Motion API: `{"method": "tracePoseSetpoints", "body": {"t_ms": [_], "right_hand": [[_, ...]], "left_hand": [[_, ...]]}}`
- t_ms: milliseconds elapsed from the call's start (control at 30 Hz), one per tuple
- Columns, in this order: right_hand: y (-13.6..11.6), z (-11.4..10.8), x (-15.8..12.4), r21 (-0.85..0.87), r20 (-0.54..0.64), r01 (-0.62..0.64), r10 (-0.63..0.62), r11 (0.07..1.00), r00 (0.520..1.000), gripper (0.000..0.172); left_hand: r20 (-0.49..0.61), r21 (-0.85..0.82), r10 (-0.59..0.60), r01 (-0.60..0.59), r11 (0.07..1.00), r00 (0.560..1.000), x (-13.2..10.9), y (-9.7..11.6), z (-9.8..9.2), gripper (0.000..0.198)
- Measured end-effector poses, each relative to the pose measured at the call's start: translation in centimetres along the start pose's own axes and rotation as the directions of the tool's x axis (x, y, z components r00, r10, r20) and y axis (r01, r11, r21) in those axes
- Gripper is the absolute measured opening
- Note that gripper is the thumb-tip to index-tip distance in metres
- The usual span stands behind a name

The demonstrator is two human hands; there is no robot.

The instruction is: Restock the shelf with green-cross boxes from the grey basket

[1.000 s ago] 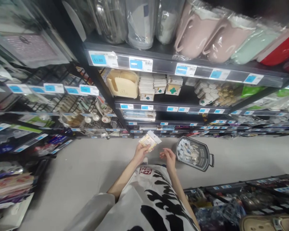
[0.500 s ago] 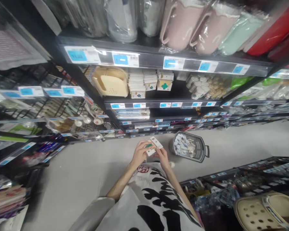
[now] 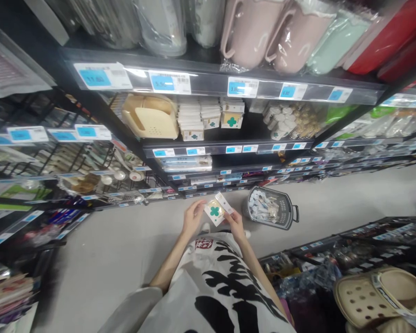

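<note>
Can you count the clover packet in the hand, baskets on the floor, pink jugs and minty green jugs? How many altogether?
Clover packet held in the right hand: 1
Grey basket on the floor: 1
Pink jugs: 2
Mint-green jug: 1
Total: 5

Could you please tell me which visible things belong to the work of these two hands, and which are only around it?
In the work:
- clover packet, held in the right hand; left hand at its edge, contact unclear
- grey basket of goods, probably

Only around:
- pink jugs
- cream container
- beige clog
</note>
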State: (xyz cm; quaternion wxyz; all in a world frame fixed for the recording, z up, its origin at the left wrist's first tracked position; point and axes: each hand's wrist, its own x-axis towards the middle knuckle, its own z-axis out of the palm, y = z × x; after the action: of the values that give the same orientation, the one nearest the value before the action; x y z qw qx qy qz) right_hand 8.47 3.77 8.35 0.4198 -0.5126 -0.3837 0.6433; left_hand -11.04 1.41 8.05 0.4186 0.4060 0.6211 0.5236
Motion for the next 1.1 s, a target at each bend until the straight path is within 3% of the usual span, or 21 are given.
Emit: {"method": "tracePoseSetpoints", "body": {"t_ms": [133, 300, 733, 1100], "right_hand": [[0.0, 0.1, -0.2, -0.030, 0.089, 0.007, -0.004, 1.000, 0.996, 0.042], [0.9, -0.1, 0.0, 0.000, 0.022, 0.019, -0.019, 1.000, 1.000, 0.051], [0.0, -0.4, 0.0, 0.013, -0.167, 0.068, -0.065, 0.998, 0.984, 0.053], [0.4, -0.5, -0.3, 0.033, -0.175, 0.105, -0.098, 0.994, 0.980, 0.047]], "left_hand": [[0.026, -0.279, -0.214, 0.213, 0.937, 0.976, 0.2, -0.5, 0.3, 0.039], [0.081, -0.447, -0.354, 0.351, 0.822, 0.932, 0.1, -1.3, 0.4, 0.040], [0.200, -0.377, -0.359, 0.409, 0.831, 0.912, 0.2, -0.8, 0.8, 0.046], [0.195, -0.471, -0.394, 0.438, 0.766, 0.898, -0.6, -0.8, 1.7, 0.046]]}}
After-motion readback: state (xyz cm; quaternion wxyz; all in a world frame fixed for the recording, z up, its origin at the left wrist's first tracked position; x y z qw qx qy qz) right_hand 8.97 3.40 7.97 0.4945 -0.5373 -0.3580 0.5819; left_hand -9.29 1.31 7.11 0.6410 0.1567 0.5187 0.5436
